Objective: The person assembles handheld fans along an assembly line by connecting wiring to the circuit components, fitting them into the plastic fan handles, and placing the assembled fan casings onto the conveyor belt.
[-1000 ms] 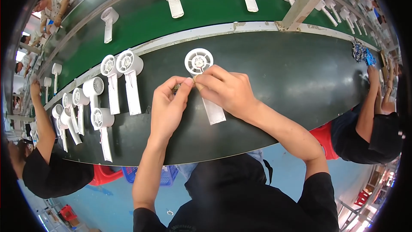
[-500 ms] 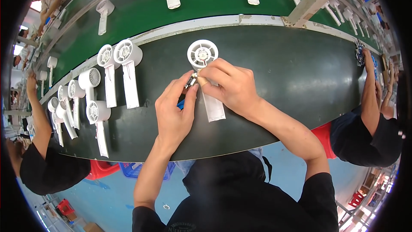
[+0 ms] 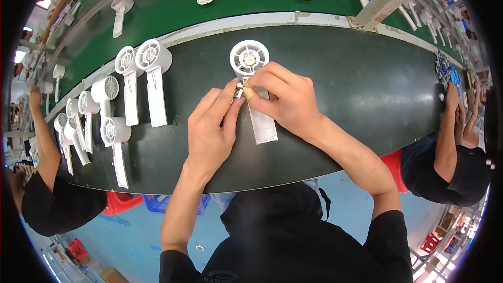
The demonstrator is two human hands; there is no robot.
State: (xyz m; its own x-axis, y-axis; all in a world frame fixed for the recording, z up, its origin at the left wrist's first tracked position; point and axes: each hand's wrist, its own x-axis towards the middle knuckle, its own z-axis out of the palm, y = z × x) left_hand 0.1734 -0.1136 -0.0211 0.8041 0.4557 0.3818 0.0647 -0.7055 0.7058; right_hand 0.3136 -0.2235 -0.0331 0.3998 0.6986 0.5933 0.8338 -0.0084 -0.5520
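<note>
Fan (image 3: 250,58), white, lies flat on the dark table (image 3: 356,89), round head away from the person, handle toward them. Left hand (image 3: 212,128) pinches a small metal part (image 3: 239,91) just below the fan head. Right hand (image 3: 285,99), fingers curled, pinches at the same spot and covers the upper handle. Left of the fan, 7 or so finished fans (image 3: 152,73) lie in a cluster.

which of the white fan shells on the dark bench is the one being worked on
The fan shell at the bench's middle, alone, its handle under both hands: the left hand and right hand meet just below its round head. The other shells lie untouched in a cluster to the left.
</note>
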